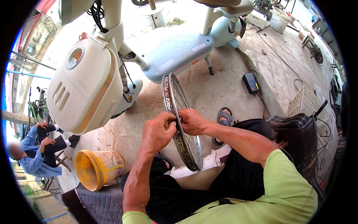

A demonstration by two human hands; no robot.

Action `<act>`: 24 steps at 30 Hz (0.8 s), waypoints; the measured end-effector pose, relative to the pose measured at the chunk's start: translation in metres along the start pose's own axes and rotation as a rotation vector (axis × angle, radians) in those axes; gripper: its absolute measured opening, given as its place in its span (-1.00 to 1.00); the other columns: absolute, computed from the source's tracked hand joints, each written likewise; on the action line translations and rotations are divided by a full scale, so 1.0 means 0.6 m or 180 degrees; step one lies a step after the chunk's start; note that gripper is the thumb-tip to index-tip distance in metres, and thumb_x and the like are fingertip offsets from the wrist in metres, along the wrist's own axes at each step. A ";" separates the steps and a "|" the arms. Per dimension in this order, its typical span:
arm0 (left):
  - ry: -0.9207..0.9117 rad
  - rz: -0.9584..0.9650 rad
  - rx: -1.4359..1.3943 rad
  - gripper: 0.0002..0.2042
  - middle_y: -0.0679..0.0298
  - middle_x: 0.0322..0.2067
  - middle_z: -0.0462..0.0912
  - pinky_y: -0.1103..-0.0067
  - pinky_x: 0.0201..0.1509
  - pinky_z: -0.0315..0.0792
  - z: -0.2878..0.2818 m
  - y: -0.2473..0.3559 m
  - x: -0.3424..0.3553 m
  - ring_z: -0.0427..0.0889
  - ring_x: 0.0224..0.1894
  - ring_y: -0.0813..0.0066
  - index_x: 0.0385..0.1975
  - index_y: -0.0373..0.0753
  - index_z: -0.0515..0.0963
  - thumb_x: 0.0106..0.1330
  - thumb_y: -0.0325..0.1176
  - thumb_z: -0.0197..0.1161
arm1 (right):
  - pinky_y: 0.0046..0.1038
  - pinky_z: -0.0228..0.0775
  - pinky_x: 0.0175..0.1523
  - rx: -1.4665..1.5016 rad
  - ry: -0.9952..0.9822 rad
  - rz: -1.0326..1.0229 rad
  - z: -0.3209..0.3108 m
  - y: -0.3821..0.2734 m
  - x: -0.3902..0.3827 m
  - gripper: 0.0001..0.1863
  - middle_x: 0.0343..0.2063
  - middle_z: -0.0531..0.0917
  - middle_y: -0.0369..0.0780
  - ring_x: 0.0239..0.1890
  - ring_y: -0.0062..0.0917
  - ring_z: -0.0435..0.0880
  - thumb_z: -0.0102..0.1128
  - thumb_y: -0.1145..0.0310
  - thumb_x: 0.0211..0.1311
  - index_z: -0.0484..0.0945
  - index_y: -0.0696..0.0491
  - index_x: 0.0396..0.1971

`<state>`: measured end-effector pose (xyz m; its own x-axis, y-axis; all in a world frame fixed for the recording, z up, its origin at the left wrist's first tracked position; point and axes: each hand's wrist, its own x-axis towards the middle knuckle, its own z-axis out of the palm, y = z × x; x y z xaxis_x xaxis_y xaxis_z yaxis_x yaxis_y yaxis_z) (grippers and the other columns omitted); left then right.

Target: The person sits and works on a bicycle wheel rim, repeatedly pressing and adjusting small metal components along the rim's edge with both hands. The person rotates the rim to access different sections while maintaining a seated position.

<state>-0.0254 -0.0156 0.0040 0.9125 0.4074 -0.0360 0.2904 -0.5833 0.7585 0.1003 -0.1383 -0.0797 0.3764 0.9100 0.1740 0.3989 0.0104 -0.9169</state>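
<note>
A bare, rusty spoked wheel rim (183,149) without a tyre stands upright between my knees, tilted a little. My left hand (158,131) is closed at the rim's left side, its thumb and fingers bunched against the outer channel. From the other side my right hand (193,122) grips the rim at about the same height, its fingertips partly hidden behind the metal. Thin spokes run inside the hoop below my right hand. Whether a small part is pinched between the fingers cannot be made out. A pale cloth or sheet (199,164) lies across my lap beneath the wheel.
A pale electric scooter with a blue footboard (175,52) and cream front basket (82,89) stands ahead. A yellow-stained bucket (99,170) lies tipped at left, near a seated person (41,149). A black charger box (250,83) with a cable sits right, beside a plastic crate (304,100).
</note>
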 end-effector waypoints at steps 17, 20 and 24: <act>0.0187 -0.1298 -0.4368 -0.87 0.33 -0.54 0.49 0.68 -0.72 0.17 -0.021 -0.006 0.017 0.31 -0.74 0.64 -0.28 -0.17 0.43 0.49 -0.30 0.03 | -0.15 0.49 -0.10 -0.0166 -0.0042 0.0233 -0.006 -0.015 0.002 -0.81 -0.34 0.68 0.02 -0.22 0.01 0.65 0.21 0.43 0.10 0.59 0.12 -0.25; -0.0046 -0.1448 -0.3697 -0.85 0.36 -0.57 0.48 0.70 -0.74 0.12 -0.008 -0.057 0.027 0.29 -0.74 0.67 -0.31 -0.16 0.43 0.49 -0.26 0.10 | -0.20 0.50 -0.13 -0.0180 -0.0092 0.0123 -0.006 -0.021 0.003 -0.78 -0.35 0.67 -0.01 -0.27 -0.04 0.65 0.21 0.49 0.09 0.58 0.12 -0.21; 0.0189 -0.1598 -0.2673 -0.78 0.47 -0.71 0.35 0.70 -0.78 0.01 0.019 -0.064 0.041 0.19 -0.80 0.74 -0.36 -0.15 0.43 0.43 -0.18 0.25 | -0.24 0.52 -0.14 -0.0164 -0.0117 -0.0265 -0.008 -0.034 -0.004 -0.72 -0.33 0.67 -0.03 -0.30 -0.03 0.64 0.18 0.54 0.07 0.58 0.12 -0.16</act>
<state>-0.0111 0.0087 -0.0336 0.7162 0.5197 -0.4658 0.3206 0.3478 0.8810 0.0955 -0.1425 -0.0597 0.3095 0.9215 0.2347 0.4705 0.0661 -0.8799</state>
